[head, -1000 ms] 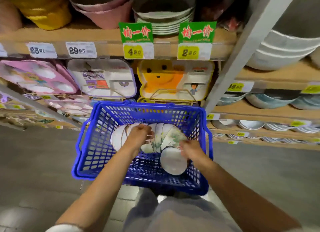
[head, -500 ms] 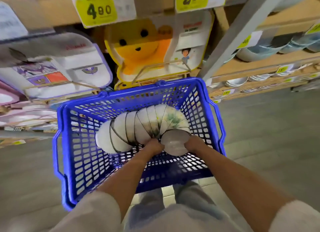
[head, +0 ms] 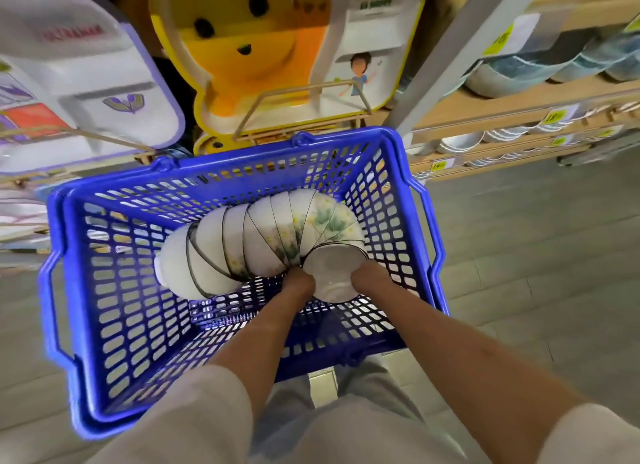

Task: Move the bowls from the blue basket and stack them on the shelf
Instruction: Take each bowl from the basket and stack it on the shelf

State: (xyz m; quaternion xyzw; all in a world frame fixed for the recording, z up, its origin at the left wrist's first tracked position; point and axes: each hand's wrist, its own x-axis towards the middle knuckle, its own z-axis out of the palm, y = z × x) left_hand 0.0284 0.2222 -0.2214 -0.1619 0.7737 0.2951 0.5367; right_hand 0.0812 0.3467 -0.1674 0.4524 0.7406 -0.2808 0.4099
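Hands meet at the near end of the nested bowls (head: 263,242): the left hand (head: 298,283) presses against the left side of the nearest bowl (head: 334,273) and the right hand (head: 367,277) against its right side, so this grip looks like a two-sided clasp on that bowl, though the fingers curl under and out of sight and I cannot tell how firmly they close. The bowl faces the camera with its mouth open, at the right end of a curved row lying on its side on the floor of the blue basket (head: 114,311), nearer the basket's right wall than its left. To do the lift well, I judge the person should take a few bowls together, keep both palms squeezing evenly, peel the batch off the row before raising it, and clear the basket's rim without knocking it. The far left bowl of the row is partly washed out. The shelf (head: 512,103) at upper right already carries bowls, blurred. Price tags there cannot be read, and what holds the basket up is hidden beneath it.
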